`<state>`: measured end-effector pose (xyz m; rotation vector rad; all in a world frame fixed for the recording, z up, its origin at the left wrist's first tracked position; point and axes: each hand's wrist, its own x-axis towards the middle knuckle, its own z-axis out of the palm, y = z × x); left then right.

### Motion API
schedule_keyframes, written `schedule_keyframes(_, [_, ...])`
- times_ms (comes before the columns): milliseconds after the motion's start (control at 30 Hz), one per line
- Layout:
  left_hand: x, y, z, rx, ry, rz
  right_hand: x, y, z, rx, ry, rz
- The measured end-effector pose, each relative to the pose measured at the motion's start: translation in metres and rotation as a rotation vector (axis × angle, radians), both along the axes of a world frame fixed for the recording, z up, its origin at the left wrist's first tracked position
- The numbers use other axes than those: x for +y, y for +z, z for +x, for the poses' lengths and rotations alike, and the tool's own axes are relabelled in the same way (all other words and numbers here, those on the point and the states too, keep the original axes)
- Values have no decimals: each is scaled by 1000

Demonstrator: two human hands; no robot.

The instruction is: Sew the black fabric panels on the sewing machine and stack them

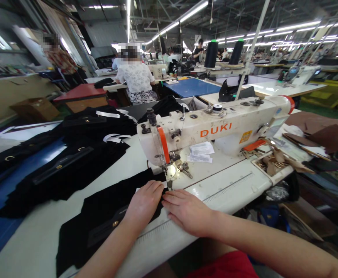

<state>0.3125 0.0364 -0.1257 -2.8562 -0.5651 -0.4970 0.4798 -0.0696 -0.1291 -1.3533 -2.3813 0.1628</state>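
Observation:
A black fabric piece [99, 210] with a brass-coloured fitting [115, 223] lies on the white sewing machine table, its far end at the needle area. My left hand [146, 200] is on it, fingers bent and closed at its edge. Parts of a white strip [165, 184] show on both sides of that hand; the fingers cover its middle. Beside it, my right hand [186, 210] rests with fingers stretched out, the tips on the fabric's near edge. The white sewing machine [186, 127] stands just beyond both hands, its lamp lit by the needle.
More black fabric pieces [67, 166] with white strips lie to the left. White paper labels [200, 151] sit on the machine bed. A tray of small parts [273, 164] is at the right, near brown material [328, 135]. A seated person [136, 79] works ahead.

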Motion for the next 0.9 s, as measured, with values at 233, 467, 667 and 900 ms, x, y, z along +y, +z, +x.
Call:
schedule_keyframes(233, [-1,3,1,41,19,-9,4,3,6,27,22,18])
schedule_keyframes(467, [-4,2,2,4,14,51,37,7,20,-45,-109,67])
schedule_keyframes(667, [-9,0,-1,-22,68,-32,48,3,22,-190,-87,122])
schedule_keyframes(900, [-8,-6,-7,41,154,-187,50,6,24,-236,-54,131])
